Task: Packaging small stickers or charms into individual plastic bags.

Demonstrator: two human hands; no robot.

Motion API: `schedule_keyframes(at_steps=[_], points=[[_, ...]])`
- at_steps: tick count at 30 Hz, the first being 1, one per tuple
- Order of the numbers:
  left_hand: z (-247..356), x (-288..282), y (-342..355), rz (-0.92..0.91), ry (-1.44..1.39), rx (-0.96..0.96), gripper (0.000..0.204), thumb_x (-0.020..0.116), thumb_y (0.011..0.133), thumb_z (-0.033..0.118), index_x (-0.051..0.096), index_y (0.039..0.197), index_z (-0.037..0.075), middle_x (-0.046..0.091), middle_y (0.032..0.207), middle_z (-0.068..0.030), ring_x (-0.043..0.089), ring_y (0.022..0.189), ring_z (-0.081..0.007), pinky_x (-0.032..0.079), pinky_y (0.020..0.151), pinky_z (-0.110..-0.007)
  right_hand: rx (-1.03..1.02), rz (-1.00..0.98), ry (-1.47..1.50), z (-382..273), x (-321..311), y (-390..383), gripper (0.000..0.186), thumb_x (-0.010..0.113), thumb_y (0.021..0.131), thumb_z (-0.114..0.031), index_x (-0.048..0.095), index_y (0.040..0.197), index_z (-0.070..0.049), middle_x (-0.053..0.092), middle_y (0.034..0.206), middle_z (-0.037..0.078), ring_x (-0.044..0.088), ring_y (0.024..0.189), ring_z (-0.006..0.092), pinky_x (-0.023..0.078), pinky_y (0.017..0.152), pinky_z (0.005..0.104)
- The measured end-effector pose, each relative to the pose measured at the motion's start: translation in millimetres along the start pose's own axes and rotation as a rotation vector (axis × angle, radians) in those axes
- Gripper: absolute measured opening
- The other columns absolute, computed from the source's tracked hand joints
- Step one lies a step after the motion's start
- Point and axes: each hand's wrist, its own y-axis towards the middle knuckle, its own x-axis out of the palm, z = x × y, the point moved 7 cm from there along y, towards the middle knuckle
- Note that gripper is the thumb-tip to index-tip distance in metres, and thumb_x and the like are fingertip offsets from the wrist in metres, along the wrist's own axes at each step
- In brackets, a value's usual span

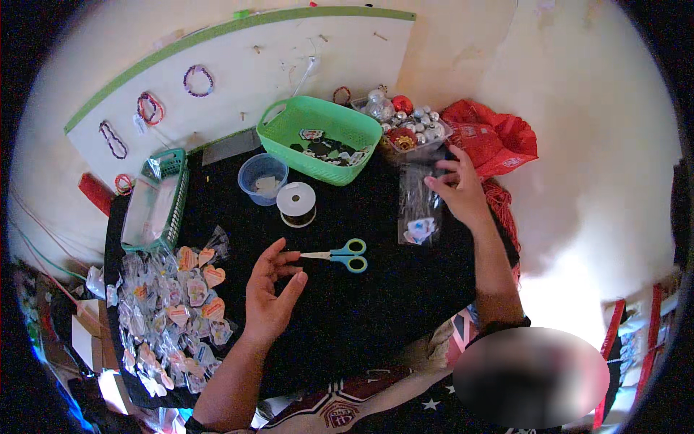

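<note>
Two bare hands work over a black cloth-covered table (pixel 361 318) strewn with craft supplies.

A green basket (pixel 320 137) sits at the far side, and a heap of small bagged heart charms (pixel 173 304) lies at the left. The right hand (pixel 460 189) rests fingers spread on a clear plastic bag (pixel 419 206), pinning its top edge. The left hand (pixel 270 293) lies open and relaxed, palm up, holding nothing; its fingertips sit just beside the blade tip of small green-handled scissors (pixel 340 254), which lie flat between both hands.
</note>
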Motion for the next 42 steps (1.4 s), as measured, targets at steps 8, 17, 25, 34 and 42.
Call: schedule_keyframes(at_steps=[8, 17, 25, 34, 42], points=[[-5, -6, 1, 0.053, 0.006, -0.023, 0.058, 0.063, 0.086, 0.004, 0.037, 0.138, 0.005, 0.056, 0.118, -0.0105, 0.056, 0.102, -0.0146, 0.046, 0.090, -0.028, -0.077, 0.328, -0.109, -40, -10, -8, 0.074, 0.077, 0.075, -0.025, 0.039, 0.135, -0.006, 0.055, 0.122, 0.014, 0.056, 0.104, 0.0236, 0.045, 0.085, 0.0356], [30, -12, -8, 0.180, 0.060, 0.140, 0.044, 0.062, 0.087, 0.001, 0.047, 0.128, 0.001, 0.061, 0.110, -0.0101, 0.058, 0.097, -0.0128, 0.045, 0.089, -0.027, -0.480, -0.361, 0.147, -139, 125, -79, 0.057, 0.075, 0.075, -0.016, 0.048, 0.124, -0.003, 0.057, 0.115, 0.013, 0.058, 0.098, 0.0195, 0.047, 0.075, 0.0311], [123, -65, 6, 0.167, 0.501, -0.033, 0.023, 0.064, 0.089, 0.016, 0.065, 0.106, 0.001, 0.068, 0.095, -0.0077, 0.062, 0.089, -0.0112, 0.048, 0.080, -0.026, -0.740, -0.738, 0.066, -127, 168, -129, 0.052, 0.074, 0.079, -0.021, 0.052, 0.123, -0.005, 0.056, 0.116, 0.017, 0.056, 0.109, 0.0330, 0.046, 0.094, 0.0402], [44, -334, 147, 0.202, 1.317, -0.202, 0.039, 0.071, 0.077, 0.035, 0.068, 0.092, 0.000, 0.068, 0.092, -0.0197, 0.067, 0.081, -0.0300, 0.052, 0.074, -0.038, -0.704, -0.752, 0.109, -126, 170, -122, 0.049, 0.073, 0.080, -0.020, 0.053, 0.123, -0.007, 0.059, 0.110, 0.013, 0.060, 0.096, 0.0249, 0.051, 0.082, 0.0363], [16, -294, 162, 0.187, 1.784, -0.540, 0.055, 0.081, 0.062, 0.044, 0.068, 0.095, 0.001, 0.067, 0.102, -0.0182, 0.064, 0.099, -0.0305, 0.052, 0.084, -0.039, -0.542, -0.718, 0.135, -111, 160, -105, 0.048, 0.073, 0.080, -0.017, 0.054, 0.123, -0.008, 0.061, 0.100, 0.010, 0.061, 0.091, 0.0237, 0.051, 0.077, 0.0350]])
